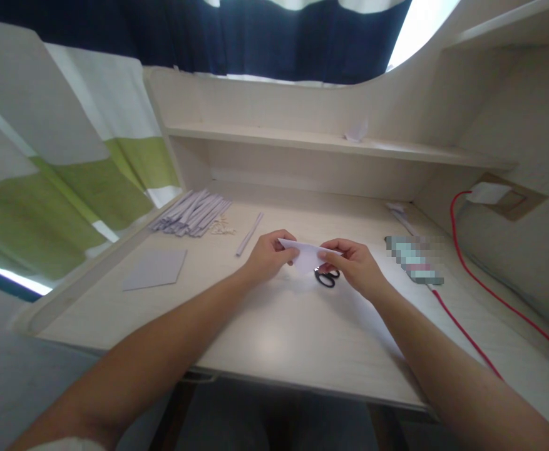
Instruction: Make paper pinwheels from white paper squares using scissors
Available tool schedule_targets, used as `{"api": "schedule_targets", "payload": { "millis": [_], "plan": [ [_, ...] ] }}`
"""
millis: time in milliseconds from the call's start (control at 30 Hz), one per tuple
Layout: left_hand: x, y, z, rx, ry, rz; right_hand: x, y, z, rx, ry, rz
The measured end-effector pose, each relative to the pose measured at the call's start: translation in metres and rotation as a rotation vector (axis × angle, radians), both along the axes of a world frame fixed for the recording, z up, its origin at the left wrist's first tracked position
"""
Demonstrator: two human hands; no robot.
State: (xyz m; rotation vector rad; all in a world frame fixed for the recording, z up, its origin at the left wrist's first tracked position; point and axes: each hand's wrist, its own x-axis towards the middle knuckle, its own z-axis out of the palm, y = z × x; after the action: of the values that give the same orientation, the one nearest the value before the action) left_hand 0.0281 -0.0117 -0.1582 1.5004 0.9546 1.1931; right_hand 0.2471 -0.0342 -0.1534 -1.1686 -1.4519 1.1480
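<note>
Both forearms outstretched, left hand [269, 255] and right hand [356, 266] close together, fingers pinched.

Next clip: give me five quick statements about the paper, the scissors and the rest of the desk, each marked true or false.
1. Both hands hold the white paper. True: left hand and right hand pinch it.
2. The scissors are in the right hand. False: they lie on the desk.
3. A pile of paper strips lies at the far left. True.
4. The cable is blue. False: it is red.
5. The grey sheet lies under the scissors. False: it lies apart, to the left.
</note>
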Motion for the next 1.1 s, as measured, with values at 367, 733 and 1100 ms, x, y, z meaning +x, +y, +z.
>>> {"api": "schedule_targets", "payload": {
  "millis": [367, 733, 1100],
  "plan": [
    [0.000, -0.007, 0.004, 0.029, -0.097, -0.046, 0.000, -0.006, 0.004, -0.018, 0.026, 0.003],
    [-0.002, -0.013, 0.011, -0.020, -0.164, -0.089, -0.002, -0.013, 0.006, 0.048, 0.035, 0.063],
    [-0.005, -0.016, 0.000, -0.067, -0.047, -0.072, -0.008, -0.016, -0.001, 0.138, -0.202, 0.026]
  ]
}}
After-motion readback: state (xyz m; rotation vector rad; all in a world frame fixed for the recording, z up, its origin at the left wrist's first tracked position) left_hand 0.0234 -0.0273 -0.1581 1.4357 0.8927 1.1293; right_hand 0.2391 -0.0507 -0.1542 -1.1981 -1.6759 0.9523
